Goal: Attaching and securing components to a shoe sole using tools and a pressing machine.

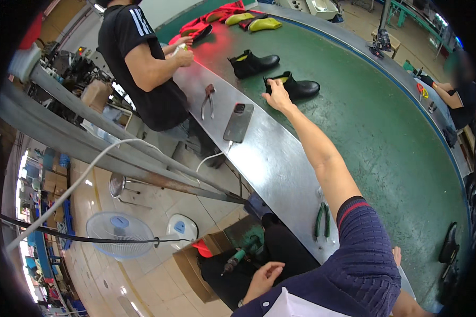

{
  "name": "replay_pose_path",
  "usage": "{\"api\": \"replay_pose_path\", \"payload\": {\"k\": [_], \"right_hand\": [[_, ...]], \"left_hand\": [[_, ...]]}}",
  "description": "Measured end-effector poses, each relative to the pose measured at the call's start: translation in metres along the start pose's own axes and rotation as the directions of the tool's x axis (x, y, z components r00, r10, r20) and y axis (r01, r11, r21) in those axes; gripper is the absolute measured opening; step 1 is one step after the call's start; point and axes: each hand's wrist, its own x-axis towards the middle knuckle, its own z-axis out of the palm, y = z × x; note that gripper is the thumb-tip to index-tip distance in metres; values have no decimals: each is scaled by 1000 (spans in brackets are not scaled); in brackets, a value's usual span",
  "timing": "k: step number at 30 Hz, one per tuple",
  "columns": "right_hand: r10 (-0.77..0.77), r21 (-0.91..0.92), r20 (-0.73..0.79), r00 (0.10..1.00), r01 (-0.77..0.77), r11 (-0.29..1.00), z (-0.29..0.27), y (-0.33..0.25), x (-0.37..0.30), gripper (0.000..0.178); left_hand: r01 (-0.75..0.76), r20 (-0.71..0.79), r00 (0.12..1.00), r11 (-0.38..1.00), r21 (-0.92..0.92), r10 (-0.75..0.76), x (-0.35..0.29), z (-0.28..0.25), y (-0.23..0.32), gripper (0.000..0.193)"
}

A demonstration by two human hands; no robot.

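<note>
My right arm stretches over the green table. At its end my right hand (278,96) grips the back of the shaft of a black ankle boot (304,90) with a yellow-green lining, its thumb and fingers around the rear edge. The boot stands upright, toe to the right. Beyond it is a matching black ankle boot (254,64), apart from my hand. Low at the left, my left hand (264,279) is loosely closed above my lap, with nothing visible in it. Nearest to it lies a tool with a green handle (234,261).
The metal table edge carries a phone (239,122) on a white cable, pincers (209,100) and green-handled pliers (322,221). A co-worker in black (148,68) stands at the left. Red and yellow-green boot pieces (264,24) lie far off. A fan (119,232) stands on the floor.
</note>
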Motion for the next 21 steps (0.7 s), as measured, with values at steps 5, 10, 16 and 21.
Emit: {"api": "replay_pose_path", "payload": {"k": [5,10,16,21], "right_hand": [[84,-267,-11,996,-84,960,-1,-26,-35,29],[-2,-109,-326,945,-35,993,-28,-3,-73,27],[53,135,-166,985,-31,990,-154,-19,-99,27],[-95,319,71,993,67,946,-260,-152,-174,33]], "left_hand": [[-47,-115,993,995,-91,36,-13,-7,-2,20],[-221,-138,969,969,-112,205,-28,-20,0,21],[-253,-124,956,961,112,266,-54,-21,-25,20],[-476,-94,853,839,262,514,-57,-7,9,33]]}}
